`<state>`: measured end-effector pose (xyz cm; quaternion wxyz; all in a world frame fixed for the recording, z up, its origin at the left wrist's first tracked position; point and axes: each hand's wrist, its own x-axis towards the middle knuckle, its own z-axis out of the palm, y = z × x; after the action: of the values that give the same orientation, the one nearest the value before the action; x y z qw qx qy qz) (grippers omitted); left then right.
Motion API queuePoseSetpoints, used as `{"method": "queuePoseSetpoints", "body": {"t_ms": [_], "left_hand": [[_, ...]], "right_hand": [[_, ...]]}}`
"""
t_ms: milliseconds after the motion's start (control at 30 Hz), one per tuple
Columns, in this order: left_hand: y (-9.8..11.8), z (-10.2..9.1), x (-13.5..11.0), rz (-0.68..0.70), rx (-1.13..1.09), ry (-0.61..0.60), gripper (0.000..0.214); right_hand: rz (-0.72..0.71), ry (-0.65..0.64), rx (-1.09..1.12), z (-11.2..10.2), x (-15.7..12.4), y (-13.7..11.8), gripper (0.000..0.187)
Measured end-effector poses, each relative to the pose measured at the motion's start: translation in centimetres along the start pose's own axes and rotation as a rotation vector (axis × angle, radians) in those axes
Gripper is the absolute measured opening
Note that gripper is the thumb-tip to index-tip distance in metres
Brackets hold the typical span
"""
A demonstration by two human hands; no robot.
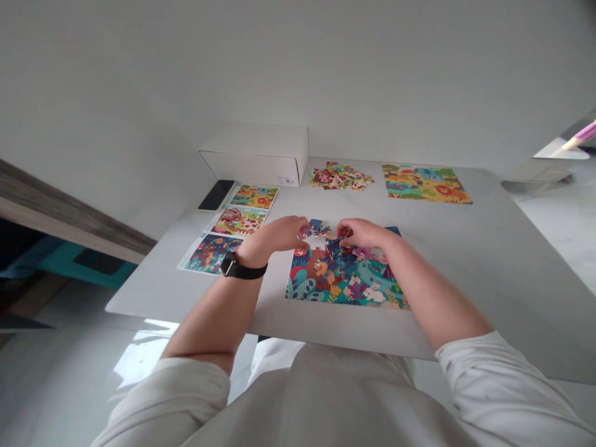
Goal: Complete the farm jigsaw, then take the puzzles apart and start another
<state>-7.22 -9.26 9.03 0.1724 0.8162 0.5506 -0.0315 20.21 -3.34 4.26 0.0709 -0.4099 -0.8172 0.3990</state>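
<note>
A mostly assembled jigsaw puzzle [335, 279] with a dark blue and teal forest picture lies near the table's front edge. At its upper left side, my left hand [291, 233] has its fingers and thumb curled round a colourful puzzle piece. Touching or just beyond those fingertips are several loose blue puzzle pieces [319, 227]. My right hand [361, 233] is over the puzzle's upper edge, fingertips pinched on a small puzzle piece that they largely hide. Below these fingertips, a dark blue piece [332, 247] appears slightly raised. My right forearm covers part of the puzzle's right side.
A reference sheet [239, 220] with three pictures lies at left, beside a black phone [216, 195]. Behind stand a white box [256, 155] and a pile of loose pieces [339, 176]. A finished animal puzzle [426, 184] lies at the back right.
</note>
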Motion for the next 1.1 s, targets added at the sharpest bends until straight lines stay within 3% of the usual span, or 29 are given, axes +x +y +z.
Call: {"method": "queuePoseSetpoints", "body": {"t_ms": [100, 267, 467, 600, 733, 867, 967, 1033, 1100], "left_hand": [[-0.5, 2.1, -1.5, -0.005, 0.049, -0.07, 0.052], [-0.8, 3.8, -1.6, -0.008, 0.044, -0.035, 0.059], [-0.6, 3.5, -0.6, -0.021, -0.018, -0.018, 0.051], [-0.6, 3.2, -1.3, -0.052, -0.186, 0.095, 0.05], [-1.1, 3.2, -1.9, -0.031, -0.431, 0.197, 0.05], [-1.7, 3.7, -1.5, -0.108, -0.569, 0.368, 0.049], [-1.6, 4.2, -1.8, -0.094, -0.388, 0.487, 0.044], [-1.1, 4.5, -2.7, -0.043, -0.241, 0.425, 0.045], [-0.5, 5.0, -3.8, -0.017, -0.155, 0.26, 0.049]], "right_hand": [[-0.002, 0.04, 0.121, -0.2, 0.2, 0.6, 0.02], [0.01, 0.099, 0.238, -0.8, 0.0, 1.1, 0.024], [-0.018, -0.015, -0.035, -0.1, -0.6, 0.1, 0.035], [-0.014, 0.039, -0.283, 0.9, -0.3, -0.6, 0.036], [-0.046, 0.097, -0.35, 1.6, 0.2, -0.7, 0.029], [-0.042, 0.107, -0.208, 1.4, 0.5, -0.2, 0.021], [-0.078, 0.069, -0.008, 1.0, 0.7, 0.2, 0.013], [-0.112, 0.061, 0.144, 0.7, 0.7, 0.5, 0.013], [-0.123, 0.076, 0.263, 0.5, 0.8, 0.7, 0.016]]}}
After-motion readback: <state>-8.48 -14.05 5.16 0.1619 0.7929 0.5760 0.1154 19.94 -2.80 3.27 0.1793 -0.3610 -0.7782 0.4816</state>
